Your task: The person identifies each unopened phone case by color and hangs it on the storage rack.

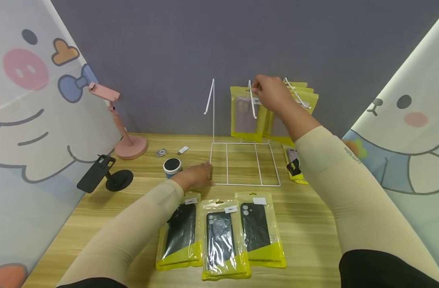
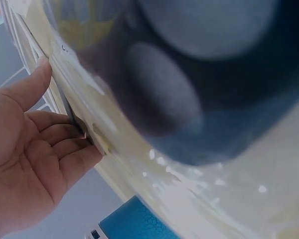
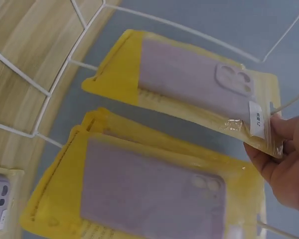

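Note:
In the head view a white wire display rack (image 1: 244, 184) stands on the table. My right hand (image 1: 271, 92) is up at its middle hook, pinching the top edge of a yellow-edged bag with a lilac phone case (image 3: 189, 82). That bag hangs along the hook in the right wrist view. More bagged lilac phone cases (image 3: 149, 184) hang on the neighbouring hook. Low at the rack's front left corner, my left hand (image 1: 195, 177) rests with thumb and fingertips against the base wire. Its palm shows in the left wrist view, fingers slightly bent.
Three bagged black phone cases (image 1: 221, 236) lie in front of the rack. On the left are a pink stand (image 1: 131, 147), a black phone stand (image 1: 119, 181), a round lidded container (image 1: 172, 165) and two small gadgets. Another bag (image 1: 294, 164) lies right of the base.

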The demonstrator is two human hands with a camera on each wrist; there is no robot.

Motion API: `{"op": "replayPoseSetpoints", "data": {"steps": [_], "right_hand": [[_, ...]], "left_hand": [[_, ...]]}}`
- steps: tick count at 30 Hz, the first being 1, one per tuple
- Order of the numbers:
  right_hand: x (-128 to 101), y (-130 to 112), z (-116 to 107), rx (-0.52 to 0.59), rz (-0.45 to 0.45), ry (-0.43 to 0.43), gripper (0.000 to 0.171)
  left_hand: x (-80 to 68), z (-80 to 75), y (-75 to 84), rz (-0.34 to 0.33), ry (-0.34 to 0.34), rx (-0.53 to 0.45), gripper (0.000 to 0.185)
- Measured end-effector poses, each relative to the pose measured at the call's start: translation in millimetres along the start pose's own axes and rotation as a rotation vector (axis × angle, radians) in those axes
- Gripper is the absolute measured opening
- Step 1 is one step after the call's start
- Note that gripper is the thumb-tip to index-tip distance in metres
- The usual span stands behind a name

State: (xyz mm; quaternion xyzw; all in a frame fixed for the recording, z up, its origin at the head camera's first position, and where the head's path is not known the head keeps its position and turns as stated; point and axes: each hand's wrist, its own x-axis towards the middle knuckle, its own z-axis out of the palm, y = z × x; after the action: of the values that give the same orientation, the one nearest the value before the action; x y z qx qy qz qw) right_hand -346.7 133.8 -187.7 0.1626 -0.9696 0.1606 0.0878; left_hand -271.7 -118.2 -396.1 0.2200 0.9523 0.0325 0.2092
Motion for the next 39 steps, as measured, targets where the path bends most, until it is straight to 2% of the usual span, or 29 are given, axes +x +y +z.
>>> {"op": "replayPoseSetpoints", "data": {"steps": [6,12,18,22,27,33,39], "right_hand": [[16.7,9.9,-1.3,0.016,0.041,-0.006,0.028],[17.9,15.5,-2.3,0.080,0.057,-0.007,0.033],[7.2,13.2,0.8,0.079,-0.039,0.085,0.047],[-8.4,9.6,5.7,0.054,-0.126,0.168,0.053],[-36.4,8.5,11.7,0.058,-0.189,0.191,0.056],[-75.0,15.3,20.9,0.097,-0.244,0.159,0.059],[-110.8,35.6,33.7,0.141,-0.247,0.094,0.056]], "left_hand": [[-0.9,0.6,4.7,0.017,0.004,0.010,0.080],[-1.1,0.1,8.3,0.021,-0.003,0.002,0.081],[0.8,0.1,4.9,0.001,0.000,0.000,0.081],[2.0,1.7,1.5,-0.009,-0.003,-0.002,0.082],[1.6,1.6,-1.1,-0.011,-0.011,-0.007,0.082],[0.1,0.4,-3.6,-0.001,-0.015,-0.009,0.082],[-1.3,0.2,-8.4,-0.007,-0.009,0.002,0.081]]}}
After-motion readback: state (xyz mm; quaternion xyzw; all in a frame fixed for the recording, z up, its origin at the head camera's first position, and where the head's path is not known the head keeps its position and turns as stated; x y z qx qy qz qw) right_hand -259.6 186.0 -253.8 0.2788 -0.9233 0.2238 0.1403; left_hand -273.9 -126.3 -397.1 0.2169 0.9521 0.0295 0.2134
